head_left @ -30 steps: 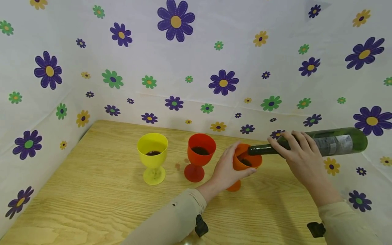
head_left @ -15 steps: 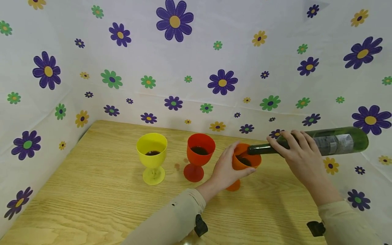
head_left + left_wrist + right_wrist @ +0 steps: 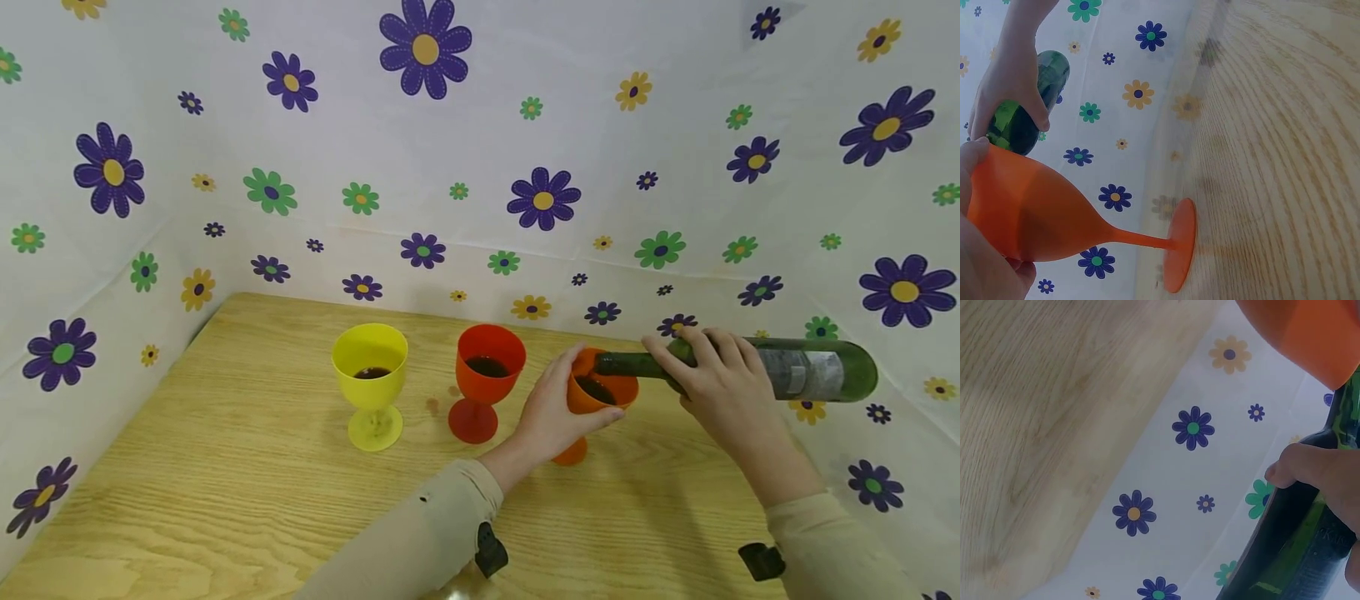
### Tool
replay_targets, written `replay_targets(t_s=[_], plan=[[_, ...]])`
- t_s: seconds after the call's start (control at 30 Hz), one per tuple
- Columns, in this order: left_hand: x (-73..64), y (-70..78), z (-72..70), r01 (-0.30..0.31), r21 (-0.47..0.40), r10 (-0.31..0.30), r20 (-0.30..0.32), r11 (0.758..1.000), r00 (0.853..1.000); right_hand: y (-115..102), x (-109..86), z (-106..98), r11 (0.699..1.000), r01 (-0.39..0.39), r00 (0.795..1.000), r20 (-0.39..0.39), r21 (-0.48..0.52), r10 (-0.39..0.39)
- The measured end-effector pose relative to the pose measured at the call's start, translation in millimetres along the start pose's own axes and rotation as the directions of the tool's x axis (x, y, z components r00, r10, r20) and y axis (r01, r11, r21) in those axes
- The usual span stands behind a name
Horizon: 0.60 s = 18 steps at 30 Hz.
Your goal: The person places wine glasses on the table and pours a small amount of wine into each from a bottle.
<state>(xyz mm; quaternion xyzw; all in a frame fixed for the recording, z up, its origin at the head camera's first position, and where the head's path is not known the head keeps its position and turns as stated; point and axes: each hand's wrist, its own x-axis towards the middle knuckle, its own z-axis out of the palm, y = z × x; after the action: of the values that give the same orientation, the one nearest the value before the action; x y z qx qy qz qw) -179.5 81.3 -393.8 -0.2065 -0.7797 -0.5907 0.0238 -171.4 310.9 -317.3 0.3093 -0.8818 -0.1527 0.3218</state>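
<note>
My left hand [image 3: 557, 408] grips the bowl of an orange goblet [image 3: 1041, 206], fingers behind it and thumb along the front. Dark liquid [image 3: 596, 388] lies inside that bowl. My right hand [image 3: 720, 383] is wrapped round a green glass wine bottle [image 3: 855, 372] near its shoulder. The bottle lies almost level, its mouth just inside the orange rim and its base out to the right. In the right wrist view the bottle [image 3: 1291, 544] fills the lower right, beneath the orange goblet [image 3: 1310, 337].
A red goblet [image 3: 491, 367] and a yellow goblet [image 3: 371, 362] stand to the left, each with dark liquid inside. Small brownish spots mark the wooden table [image 3: 225, 467] near the red one. A white flowered cloth [image 3: 450, 133] hangs behind and at both sides.
The bottle's base has dropped, bringing the bottle closer to level, and its neck has shifted slightly left. The stream seen earlier at its mouth no longer shows. My left hand keeps its grip.
</note>
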Motion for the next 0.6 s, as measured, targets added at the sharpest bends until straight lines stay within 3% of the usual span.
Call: replay_targets(t_s=[0.6], plan=[[0.9, 0.1, 0.6, 0.007, -0.002, -0.007, 0.000, 1.000, 1.000, -20, 1.5, 1, 0.992, -0.088, 0.996, 0.029, 0.090, 0.086]])
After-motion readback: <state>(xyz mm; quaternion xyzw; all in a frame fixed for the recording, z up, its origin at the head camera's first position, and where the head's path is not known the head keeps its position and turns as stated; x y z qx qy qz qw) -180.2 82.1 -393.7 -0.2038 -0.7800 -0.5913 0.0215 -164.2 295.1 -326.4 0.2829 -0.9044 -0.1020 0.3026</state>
